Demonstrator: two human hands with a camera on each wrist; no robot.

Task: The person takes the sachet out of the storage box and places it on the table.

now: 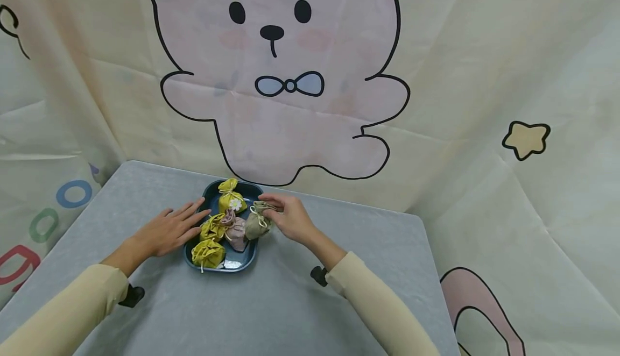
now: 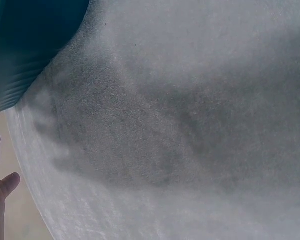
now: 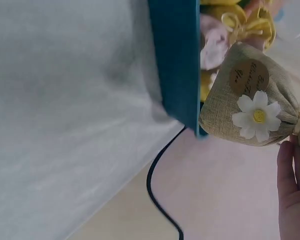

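Note:
My right hand (image 1: 290, 217) pinches a grey-green drawstring pouch (image 1: 255, 227) by its gathered neck, over the tray's right rim. In the right wrist view this pouch (image 3: 221, 112) shows a white flower and a round brown label. My left hand (image 1: 167, 231) lies with straight fingers across the left rim of a blue tray (image 1: 237, 265), its fingertips close to the yellow pouches; whether they touch is unclear. Inside the tray are a yellow pouch (image 1: 231, 201) with a white flower, two more yellow pouches, one in the middle (image 1: 211, 228) and one in front (image 1: 208, 254), and a pink pouch (image 1: 237, 235).
The tray stands on a table with a grey cloth (image 1: 290, 302), near its back edge. Behind hangs a cream curtain (image 1: 460, 76) printed with a bear. A dark cord (image 3: 151, 175) shows beyond the table edge in the right wrist view.

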